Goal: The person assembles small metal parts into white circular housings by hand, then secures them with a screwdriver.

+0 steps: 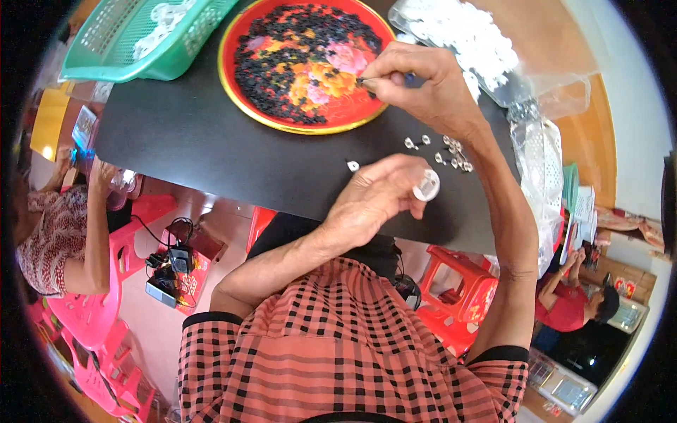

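Over the right rim of a round red tray (305, 129) is my right hand (430, 88), its thumb and fingers pinched together. They grip what looks like a slim tool with a blue end (413, 80); a dark tip pokes out at the fingertips. Many small black pieces (275, 95) cover the tray's floral bottom. Closer to me, my left hand (377, 194) is closed on a round white plastic piece (427, 185), held just above the dark table. One small white piece (353, 166) lies beside that hand. Several small clear-and-black parts (455, 155) lie between my two forearms.
A green basket (151, 60) with white pieces stands at the back left. White parts (469, 39) fill a clear plastic bag at the back right. Left of the table (211, 155), a person (70, 233) sits by pink chairs. A red stool (458, 285) stands at right.
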A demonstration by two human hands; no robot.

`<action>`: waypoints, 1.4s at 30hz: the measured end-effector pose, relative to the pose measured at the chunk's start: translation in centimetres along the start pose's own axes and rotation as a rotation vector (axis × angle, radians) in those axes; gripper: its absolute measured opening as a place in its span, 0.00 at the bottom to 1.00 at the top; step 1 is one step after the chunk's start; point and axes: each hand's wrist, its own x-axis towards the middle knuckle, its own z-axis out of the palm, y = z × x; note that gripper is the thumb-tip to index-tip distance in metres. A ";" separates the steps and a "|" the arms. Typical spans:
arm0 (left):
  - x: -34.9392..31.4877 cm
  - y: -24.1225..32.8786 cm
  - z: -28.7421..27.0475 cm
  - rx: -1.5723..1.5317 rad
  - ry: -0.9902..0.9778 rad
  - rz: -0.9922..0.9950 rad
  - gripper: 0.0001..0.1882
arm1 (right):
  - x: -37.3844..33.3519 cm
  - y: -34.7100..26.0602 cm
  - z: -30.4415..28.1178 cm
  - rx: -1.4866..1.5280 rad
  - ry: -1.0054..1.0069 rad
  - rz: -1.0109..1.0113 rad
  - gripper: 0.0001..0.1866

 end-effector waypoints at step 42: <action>0.8 0.4 0.1 0.243 -0.023 0.151 0.16 | -11.3 -3.7 -3.3 -0.079 0.052 0.067 0.08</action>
